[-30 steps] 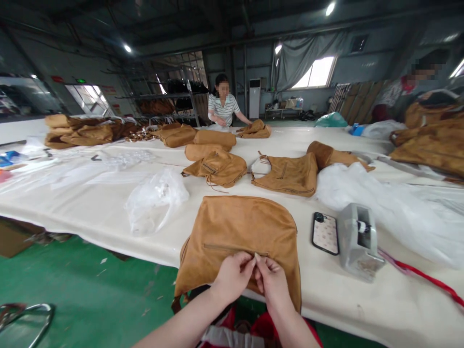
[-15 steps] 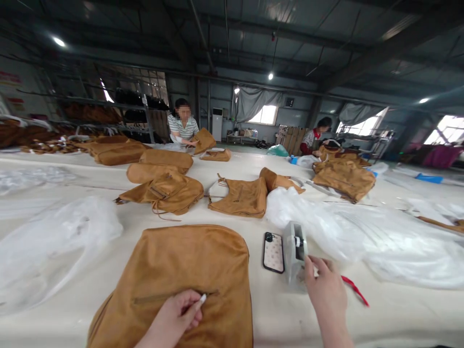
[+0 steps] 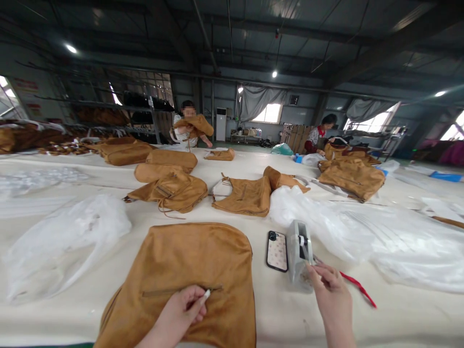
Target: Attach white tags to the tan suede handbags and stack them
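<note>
A tan suede-like bag [image 3: 195,253] lies flat before me with a zipper [image 3: 159,293] across its front. My left hand [image 3: 184,307] rests over that zipper, thumb and fingers pinched on a small white piece [image 3: 207,294]. This piece sits where the zipper pull would be; the pull itself is hidden. To the right stands a grey tape dispenser [image 3: 296,275] with a roll inside. At its front edge my right hand [image 3: 332,295] is closed, thumb against forefinger, on the end of the clear tape [image 3: 305,252].
Beside the dispenser lies a phone [image 3: 277,251]. Under my right hand a tool with a red handle [image 3: 358,289] points right. Clear plastic bags [image 3: 395,241] spread right, others [image 3: 79,241] left. More tan bags [image 3: 248,193] lie farther back. Two people [image 3: 188,128] work across the table.
The view has shifted slightly, moving the scene rightward. My right hand stays at the dispenser and my left at the zipper. The person across at left has lifted a tan bag higher.
</note>
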Action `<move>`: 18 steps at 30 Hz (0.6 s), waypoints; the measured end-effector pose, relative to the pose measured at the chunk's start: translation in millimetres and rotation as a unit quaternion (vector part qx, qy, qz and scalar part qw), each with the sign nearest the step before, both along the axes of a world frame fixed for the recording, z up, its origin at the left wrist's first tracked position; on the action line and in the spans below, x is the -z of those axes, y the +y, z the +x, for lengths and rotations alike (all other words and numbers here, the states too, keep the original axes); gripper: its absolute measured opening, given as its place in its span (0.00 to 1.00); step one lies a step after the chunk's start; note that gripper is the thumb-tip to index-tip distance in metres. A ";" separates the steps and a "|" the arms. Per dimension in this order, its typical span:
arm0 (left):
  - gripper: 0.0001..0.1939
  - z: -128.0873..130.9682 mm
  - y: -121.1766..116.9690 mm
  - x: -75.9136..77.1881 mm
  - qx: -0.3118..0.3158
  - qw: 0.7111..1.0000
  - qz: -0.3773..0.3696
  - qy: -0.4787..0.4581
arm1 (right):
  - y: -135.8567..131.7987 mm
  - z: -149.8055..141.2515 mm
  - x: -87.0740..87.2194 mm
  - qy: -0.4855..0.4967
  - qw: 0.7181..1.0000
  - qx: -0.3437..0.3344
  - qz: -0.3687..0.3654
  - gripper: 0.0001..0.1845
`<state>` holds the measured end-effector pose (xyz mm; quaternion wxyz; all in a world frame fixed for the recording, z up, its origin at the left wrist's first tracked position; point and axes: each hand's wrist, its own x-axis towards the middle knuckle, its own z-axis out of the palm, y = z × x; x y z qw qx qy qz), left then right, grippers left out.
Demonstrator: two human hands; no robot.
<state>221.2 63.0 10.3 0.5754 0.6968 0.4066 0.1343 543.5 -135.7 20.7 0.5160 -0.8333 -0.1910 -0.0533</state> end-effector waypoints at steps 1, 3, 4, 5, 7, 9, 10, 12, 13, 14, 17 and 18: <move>0.26 0.1 -0.5 -1.3 -0.002 1.000 0.000 0.006 | -4.1 -4.9 0.1 0.019 1.000 0.008 -0.007 0.26; 0.26 0.4 -1.0 -2.7 -0.007 1.000 -0.002 0.015 | -11.3 -12.2 3.0 0.079 0.996 0.005 -0.031 0.27; 0.26 0.5 -1.1 -2.8 -0.009 1.000 -0.004 0.018 | -13.8 -14.4 5.3 0.112 0.993 -0.004 -0.040 0.28; 0.25 0.6 -1.1 -2.6 -0.012 1.000 -0.006 0.017 | -15.4 -15.4 7.7 0.142 0.989 -0.015 -0.042 0.29; 0.25 0.1 -1.2 -2.1 -0.013 1.000 -0.011 0.010 | -16.2 -14.4 11.4 0.177 0.983 -0.033 -0.033 0.32; 0.25 -1.6 -1.6 -2.2 -0.009 1.000 -0.016 -0.008 | -16.0 -9.1 13.8 0.193 0.980 -0.040 -0.019 0.32; 0.24 -2.8 -1.9 -2.4 -0.006 1.000 -0.017 -0.020 | -16.7 -5.0 15.1 0.198 0.979 -0.041 -0.015 0.32; 0.22 -5.7 -2.8 -2.7 0.004 0.999 -0.017 -0.047 | -21.5 4.9 20.2 0.209 0.977 -0.039 -0.031 0.29; 0.21 -7.1 -3.4 -2.5 0.010 0.998 -0.016 -0.059 | -25.8 9.7 24.4 0.217 0.974 -0.031 -0.053 0.27; 0.19 -8.4 -4.1 -1.8 0.014 0.997 -0.012 -0.069 | -31.1 13.7 29.4 0.226 0.971 -0.018 -0.078 0.24; 0.12 -10.8 -7.3 2.1 0.021 0.996 0.025 -0.079 | -47.6 13.7 42.4 0.252 0.960 0.013 -0.121 0.21; 0.09 -11.1 -8.9 3.7 0.021 0.996 0.051 -0.074 | -50.6 7.8 43.8 0.257 0.960 0.015 -0.112 0.22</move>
